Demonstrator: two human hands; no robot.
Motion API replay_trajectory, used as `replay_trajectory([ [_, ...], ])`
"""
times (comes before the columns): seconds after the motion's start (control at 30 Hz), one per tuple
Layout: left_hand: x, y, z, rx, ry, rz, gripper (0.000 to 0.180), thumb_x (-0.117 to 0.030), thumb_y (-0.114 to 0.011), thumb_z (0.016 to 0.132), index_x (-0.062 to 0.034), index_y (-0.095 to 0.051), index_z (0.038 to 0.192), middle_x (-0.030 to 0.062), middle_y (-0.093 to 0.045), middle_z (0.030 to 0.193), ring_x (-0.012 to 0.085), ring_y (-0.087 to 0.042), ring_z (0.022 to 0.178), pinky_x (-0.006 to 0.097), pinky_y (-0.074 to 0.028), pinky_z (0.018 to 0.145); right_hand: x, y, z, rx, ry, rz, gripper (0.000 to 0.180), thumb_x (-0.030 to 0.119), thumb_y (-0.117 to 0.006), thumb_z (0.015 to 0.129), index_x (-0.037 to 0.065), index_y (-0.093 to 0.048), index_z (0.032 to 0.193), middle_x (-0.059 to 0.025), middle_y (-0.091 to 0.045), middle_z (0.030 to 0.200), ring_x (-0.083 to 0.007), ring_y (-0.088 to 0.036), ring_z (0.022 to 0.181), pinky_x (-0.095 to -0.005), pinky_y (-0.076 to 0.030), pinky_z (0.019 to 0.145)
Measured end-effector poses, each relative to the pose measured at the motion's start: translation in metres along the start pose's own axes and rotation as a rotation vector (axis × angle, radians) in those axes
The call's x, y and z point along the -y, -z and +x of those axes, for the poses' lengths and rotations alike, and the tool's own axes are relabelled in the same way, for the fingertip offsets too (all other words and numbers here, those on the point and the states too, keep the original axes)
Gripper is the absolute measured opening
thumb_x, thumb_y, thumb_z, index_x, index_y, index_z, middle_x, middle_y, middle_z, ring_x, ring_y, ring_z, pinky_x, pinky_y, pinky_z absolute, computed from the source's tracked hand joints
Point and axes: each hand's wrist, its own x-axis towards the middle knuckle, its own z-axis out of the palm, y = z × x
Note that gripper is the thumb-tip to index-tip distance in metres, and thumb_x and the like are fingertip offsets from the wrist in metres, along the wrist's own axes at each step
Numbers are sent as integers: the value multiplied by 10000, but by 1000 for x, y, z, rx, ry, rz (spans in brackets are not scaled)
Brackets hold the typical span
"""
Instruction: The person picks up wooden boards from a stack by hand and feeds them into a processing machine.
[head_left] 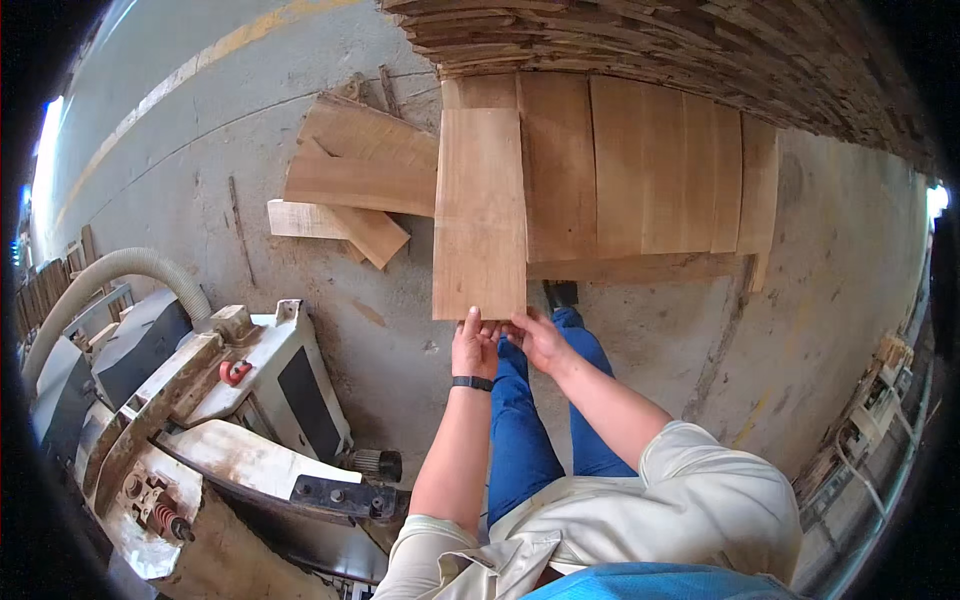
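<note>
Board [479,210] of pale wood sits out front over the concrete floor [200,180], its near end pinched by the fingers of both the left hand [473,347] and right hand [538,340], alongside a row of planks [640,170], woodworking machine [230,400] at left.

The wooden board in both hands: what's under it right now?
Under the wooden board, held at its near edge by the left hand and right hand, lies a row of flat boards; nearer, bare concrete floor. Whatever lies directly beneath stays covered.
</note>
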Motion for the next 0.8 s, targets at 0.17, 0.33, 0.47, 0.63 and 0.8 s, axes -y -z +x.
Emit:
replay_trajectory([
  [0.17, -7, -15, -7, -129, -89, -17, 483, -128, -648, 868, -82, -405, 1283, 52, -575, 1142, 235, -560, 1095, 472, -453, 958, 36, 38, 11, 261, -134, -318, 335, 97, -635, 869, 78, -561, 1195, -65, -623, 1161, -153, -585, 1065, -289, -481, 873],
  [0.33, -11, -63, -13, -49, -79, -3, 469, -107, -647, 859, -79, -415, 1265, 51, -570, 1166, 236, -557, 1104, 474, -465, 946, 92, 170, 97, -298, 158, 184, 441, 291, -602, 873, 84, -492, 1247, -137, -548, 1271, -304, -511, 1178, -424, -380, 1039],
  [0.47, -33, -41, -17, -3, -87, -52, 450, -132, -648, 857, -81, -441, 1253, 69, -568, 1204, 223, -557, 1109, 467, -476, 935, 99, 130, 142, -387, 240, 387, 481, 347, -626, 841, 83, -492, 1221, -156, -522, 1281, -330, -505, 1171, -428, -378, 1039],
  [0.63, -42, -60, -18, 15, -84, -22, 454, -174, -650, 858, -71, -453, 1254, 76, -572, 1213, 234, -554, 1124, 446, -491, 924, 96, 109, 129, -505, 231, 479, 432, 371, -688, 797, 102, -546, 1103, -77, -576, 1125, -239, -569, 1002, -369, -510, 854],
  [0.8, -56, -91, -19, 36, -65, -41, 442, -196, -689, 833, -29, -496, 1195, 103, -613, 1114, 234, -610, 1001, 373, -515, 818, 92, 74, 78, -192, 364, 510, 388, 295, -753, 788, 137, -574, 1093, -42, -632, 1022, -188, -608, 865, -301, -536, 643],
])
